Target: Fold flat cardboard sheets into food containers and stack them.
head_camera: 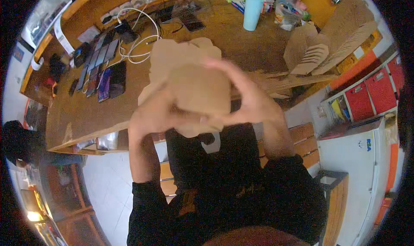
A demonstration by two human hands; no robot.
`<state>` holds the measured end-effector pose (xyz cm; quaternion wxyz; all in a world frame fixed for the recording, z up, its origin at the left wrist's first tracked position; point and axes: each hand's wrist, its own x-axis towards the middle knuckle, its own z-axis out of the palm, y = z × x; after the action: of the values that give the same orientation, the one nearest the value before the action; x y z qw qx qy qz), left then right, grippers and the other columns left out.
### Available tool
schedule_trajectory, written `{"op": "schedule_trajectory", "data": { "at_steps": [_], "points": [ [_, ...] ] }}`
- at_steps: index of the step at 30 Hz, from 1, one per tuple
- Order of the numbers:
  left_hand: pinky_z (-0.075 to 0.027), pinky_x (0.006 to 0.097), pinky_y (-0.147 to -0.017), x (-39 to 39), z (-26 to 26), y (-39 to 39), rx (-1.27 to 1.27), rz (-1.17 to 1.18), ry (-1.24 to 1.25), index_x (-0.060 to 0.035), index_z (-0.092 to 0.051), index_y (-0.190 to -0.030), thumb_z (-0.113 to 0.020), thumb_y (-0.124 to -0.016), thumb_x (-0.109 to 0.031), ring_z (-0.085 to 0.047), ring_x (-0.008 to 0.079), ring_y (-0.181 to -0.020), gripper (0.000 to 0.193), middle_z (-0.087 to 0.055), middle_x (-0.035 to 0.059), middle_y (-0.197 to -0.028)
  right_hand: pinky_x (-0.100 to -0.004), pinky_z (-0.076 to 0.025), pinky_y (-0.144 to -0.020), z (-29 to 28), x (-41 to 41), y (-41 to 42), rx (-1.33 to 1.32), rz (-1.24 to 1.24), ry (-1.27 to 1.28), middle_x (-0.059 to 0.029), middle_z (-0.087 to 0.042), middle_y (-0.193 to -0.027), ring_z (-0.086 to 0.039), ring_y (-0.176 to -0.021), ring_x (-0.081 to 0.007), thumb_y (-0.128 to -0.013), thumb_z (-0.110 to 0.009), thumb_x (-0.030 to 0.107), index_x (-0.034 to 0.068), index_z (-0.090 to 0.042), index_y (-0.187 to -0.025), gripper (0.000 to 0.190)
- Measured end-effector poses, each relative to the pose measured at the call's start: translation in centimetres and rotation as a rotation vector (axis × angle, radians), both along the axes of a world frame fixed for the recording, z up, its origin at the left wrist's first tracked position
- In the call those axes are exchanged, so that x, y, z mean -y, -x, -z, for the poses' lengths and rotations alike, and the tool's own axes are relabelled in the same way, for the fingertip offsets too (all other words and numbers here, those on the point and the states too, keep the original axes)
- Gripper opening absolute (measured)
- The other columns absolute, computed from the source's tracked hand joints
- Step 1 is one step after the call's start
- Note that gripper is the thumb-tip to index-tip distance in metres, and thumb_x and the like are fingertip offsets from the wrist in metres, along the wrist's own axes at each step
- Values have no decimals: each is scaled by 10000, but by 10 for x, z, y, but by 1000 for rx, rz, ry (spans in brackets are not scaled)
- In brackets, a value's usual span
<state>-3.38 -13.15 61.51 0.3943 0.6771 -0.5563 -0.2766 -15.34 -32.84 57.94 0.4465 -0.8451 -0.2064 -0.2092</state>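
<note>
Over the table's front edge, my left hand (153, 111) and my right hand (254, 99) grip a brown cardboard box piece (202, 89) from both sides. Its nearest panel stands raised and slightly blurred between them. The right fingers curve over its far right corner, and both thumbs meet low at its near side. More brown cardboard with a wavy outline (181, 53) spreads behind it on the wooden table (252, 58); whether it is one piece with the held part, I cannot tell.
Stacked, nested cardboard pieces (343, 39) lie at the table's right. A light blue cup (253, 12) stands at the back. Several phones (97, 65) and a white cable (139, 56) lie on the left. A person (24, 145) is at the far left.
</note>
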Motion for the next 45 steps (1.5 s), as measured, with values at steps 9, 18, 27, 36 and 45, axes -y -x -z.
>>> {"op": "schedule_trajectory", "data": {
  "at_steps": [9,18,27,36,45],
  "points": [
    [-325,391,-1036,62,41,30,-421,-205,538,-53,-112,-1440,-859,-566,-133,-353,252,-1274,1153,-291,174,-1418,-421,-373,-1010,28,9,19,315,208,-844,-157,-322,-1312,-387,-1222,-303,-594,-798,156,118,-42,-1425,1123],
    [-365,372,-1011,101,30,52,-379,-12,482,8,-251,-1386,-809,-632,-119,-430,206,-1211,947,-400,129,-1344,-452,-259,-1079,50,58,77,157,323,-824,-141,-164,-1475,-242,-1346,-296,-501,-891,290,112,-2,-1450,1312],
    [-435,297,-897,185,61,66,-1085,299,9,17,-436,-1271,-545,-867,-446,-526,186,-1077,624,-562,76,-1147,-455,-308,-1054,55,126,126,496,139,-1016,-118,-308,-1407,-336,-1288,-292,-666,-762,331,86,-167,-1420,991],
    [-266,370,-1073,325,103,51,122,-165,395,27,-137,-1417,-786,-634,-452,-333,297,-1281,1124,-292,199,-1427,-452,-332,-1040,66,139,191,668,18,-897,-99,-380,-1364,-372,-1260,-271,-797,-642,332,92,-274,-1395,742],
    [-289,458,-1009,300,127,96,143,-485,782,-31,-274,-1327,-833,-432,-145,-331,375,-1168,1061,-365,199,-1244,-400,-340,-1015,-35,146,136,916,1115,-254,-99,-381,-1254,-397,-1188,-259,-695,-766,210,70,-327,-1298,759]
  ]
}}
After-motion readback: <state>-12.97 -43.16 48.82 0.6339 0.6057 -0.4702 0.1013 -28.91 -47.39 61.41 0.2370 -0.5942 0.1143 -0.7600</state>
